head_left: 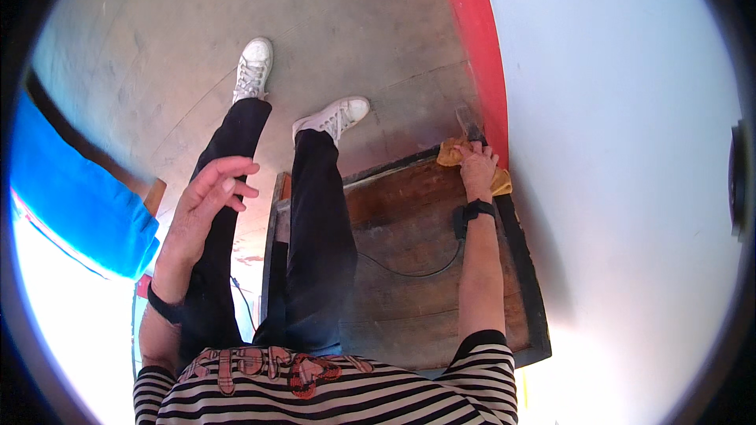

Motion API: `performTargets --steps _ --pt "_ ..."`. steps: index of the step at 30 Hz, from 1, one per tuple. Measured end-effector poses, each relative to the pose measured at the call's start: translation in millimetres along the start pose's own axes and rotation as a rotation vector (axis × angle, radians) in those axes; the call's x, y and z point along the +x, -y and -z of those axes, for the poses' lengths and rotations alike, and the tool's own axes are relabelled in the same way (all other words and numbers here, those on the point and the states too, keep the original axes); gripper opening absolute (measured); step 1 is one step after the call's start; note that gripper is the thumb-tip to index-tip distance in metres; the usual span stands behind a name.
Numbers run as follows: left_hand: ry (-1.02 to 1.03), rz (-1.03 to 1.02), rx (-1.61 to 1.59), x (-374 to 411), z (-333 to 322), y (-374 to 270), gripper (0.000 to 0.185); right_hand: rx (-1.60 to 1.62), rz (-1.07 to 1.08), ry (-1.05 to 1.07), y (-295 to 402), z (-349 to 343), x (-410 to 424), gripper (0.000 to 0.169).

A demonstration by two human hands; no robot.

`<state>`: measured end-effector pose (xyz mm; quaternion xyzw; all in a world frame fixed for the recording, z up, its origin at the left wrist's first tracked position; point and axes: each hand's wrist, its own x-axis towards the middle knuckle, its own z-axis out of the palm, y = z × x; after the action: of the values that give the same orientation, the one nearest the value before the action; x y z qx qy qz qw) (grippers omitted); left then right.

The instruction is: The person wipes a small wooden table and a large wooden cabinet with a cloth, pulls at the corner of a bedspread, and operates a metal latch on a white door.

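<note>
My right hand (478, 171) presses an orange-yellow cloth (452, 152) onto the far right corner of a dark-edged wooden table (407, 248), beside the wall. Parts of the cloth show on both sides of the hand. A black band with a small dark box and a cable is on my right wrist. My left hand (215, 189) hangs in the air above my left leg, fingers apart and slightly bent, with nothing in it; a black band circles that wrist.
A white wall (602, 130) with a red lower band (481, 41) runs along the right. Blue fabric (77, 183) over a wooden piece lies at the left. My white shoes (333, 118) stand on the grey floor (366, 23). A cable (407, 275) crosses the wooden surface.
</note>
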<state>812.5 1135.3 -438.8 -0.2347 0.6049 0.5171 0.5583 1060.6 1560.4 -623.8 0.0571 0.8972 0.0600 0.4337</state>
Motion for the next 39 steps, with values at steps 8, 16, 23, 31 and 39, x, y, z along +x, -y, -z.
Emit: performTargets --steps 8,16,23,31,39 --pt "0.059 0.059 -0.031 -7 -22 10 0.034 -0.02 -0.165 0.045 -1 79 -87 0.022" --pt "0.095 0.0 -0.129 -26 -54 -7 0.039 0.054 -0.36 0.108 -19 240 -240 0.039" --pt "0.257 -0.051 -0.231 -18 -68 -34 0.036 -0.063 -0.337 -0.111 -19 124 -165 0.039" --pt "0.084 -0.099 -0.104 18 -35 -32 0.044 0.066 -0.354 -0.12 -4 10 18 0.042" --pt "0.059 -0.131 -0.182 43 -20 -29 0.053 0.008 -0.194 -0.037 -1 -71 90 0.048"
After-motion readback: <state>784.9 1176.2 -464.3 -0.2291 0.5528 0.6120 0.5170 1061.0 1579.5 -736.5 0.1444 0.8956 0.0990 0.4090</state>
